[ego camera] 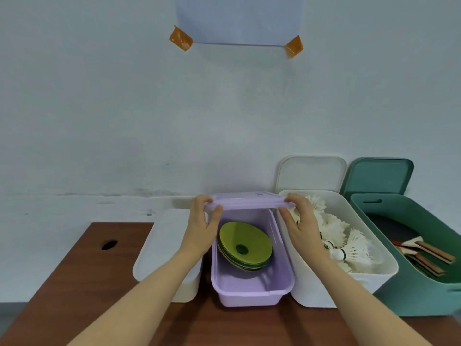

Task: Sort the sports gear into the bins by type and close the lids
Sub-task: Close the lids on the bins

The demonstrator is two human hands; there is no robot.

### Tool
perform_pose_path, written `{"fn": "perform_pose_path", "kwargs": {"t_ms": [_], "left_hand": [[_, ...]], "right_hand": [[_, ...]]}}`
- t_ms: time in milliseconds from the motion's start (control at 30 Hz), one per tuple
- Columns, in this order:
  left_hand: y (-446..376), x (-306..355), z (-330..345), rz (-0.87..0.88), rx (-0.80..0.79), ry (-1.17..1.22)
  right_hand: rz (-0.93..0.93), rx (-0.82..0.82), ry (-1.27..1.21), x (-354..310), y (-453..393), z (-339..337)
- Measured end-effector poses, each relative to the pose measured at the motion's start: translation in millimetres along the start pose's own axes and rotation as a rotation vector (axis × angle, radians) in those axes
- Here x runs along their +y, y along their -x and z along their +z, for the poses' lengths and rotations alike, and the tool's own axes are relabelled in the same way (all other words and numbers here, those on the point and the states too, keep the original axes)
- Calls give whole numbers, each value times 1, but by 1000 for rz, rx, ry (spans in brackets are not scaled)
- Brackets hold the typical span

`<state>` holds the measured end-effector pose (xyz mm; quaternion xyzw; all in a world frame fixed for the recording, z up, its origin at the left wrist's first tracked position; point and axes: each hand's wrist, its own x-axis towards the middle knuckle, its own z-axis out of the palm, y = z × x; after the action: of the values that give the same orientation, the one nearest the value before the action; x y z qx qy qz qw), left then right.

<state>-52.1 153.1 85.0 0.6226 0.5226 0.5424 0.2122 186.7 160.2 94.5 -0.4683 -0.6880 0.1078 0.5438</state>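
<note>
Two bare forearms, no sleeves, left grip (203, 221), right grip (300, 221), unadorned

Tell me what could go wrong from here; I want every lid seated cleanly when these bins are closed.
1. The purple lid is held only at its two ends by the left hand and right hand, above the far end of the purple bin; lowered askew, it may not seat.
2. The green discs lean tilted, so they might catch the lid.
3. The shuttlecocks pile near the white bin's rim, which may hinder its lid.
</note>
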Motion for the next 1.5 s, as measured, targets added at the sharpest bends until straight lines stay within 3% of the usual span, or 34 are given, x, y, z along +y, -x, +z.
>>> {"fn": "perform_pose_path", "kwargs": {"t_ms": [267,367,500,733,1167,1500], "left_hand": [[45,-40,-7,-79,-356,-227],[56,-51,-4,-77,-458,-302],[68,-60,3,-65,-472,-367],[98,-76,17,38,-561,-685],[110,-74,24,-20,-449,-548],[115,-79,25,173,-322,-441]], "right_hand": [[9,-376,220,31,49,2],[-100,-409,407,46,65,4],[-166,-461,631,58,83,2],[-271,-489,822,70,113,5],[-305,-335,849,73,138,12],[-161,-323,685,64,147,8]]}}
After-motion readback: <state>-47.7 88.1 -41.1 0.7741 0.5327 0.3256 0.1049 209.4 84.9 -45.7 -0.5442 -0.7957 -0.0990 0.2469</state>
